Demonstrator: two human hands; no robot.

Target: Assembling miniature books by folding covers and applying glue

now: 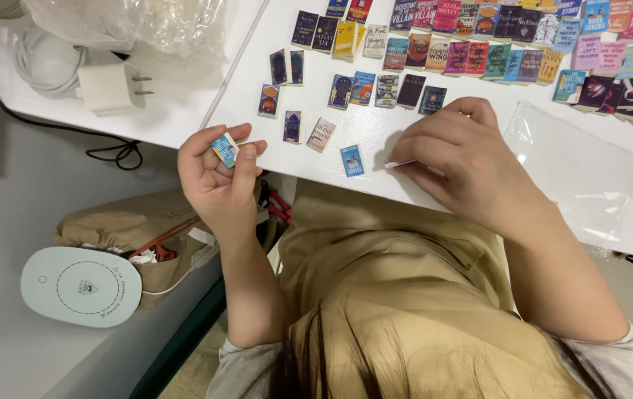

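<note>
My left hand [219,181] is raised just off the white table's front edge [375,188] and pinches a tiny blue miniature book [225,150] between thumb and fingers. My right hand [458,164] rests on the table with its fingers curled. Its fingertips pinch a thin white strip [399,163] that lies flat on the tabletop. A blue miniature book [352,160] lies alone between the two hands. Several more miniature books [471,44] lie in rows across the far part of the table.
A clear plastic bag [579,166] lies flat on the table to the right of my right hand. At the far left sit a white plug adapter [111,87] with cable and crumpled plastic wrap [131,22]. Below the table are a brown bag [128,225] and a round white device [80,287].
</note>
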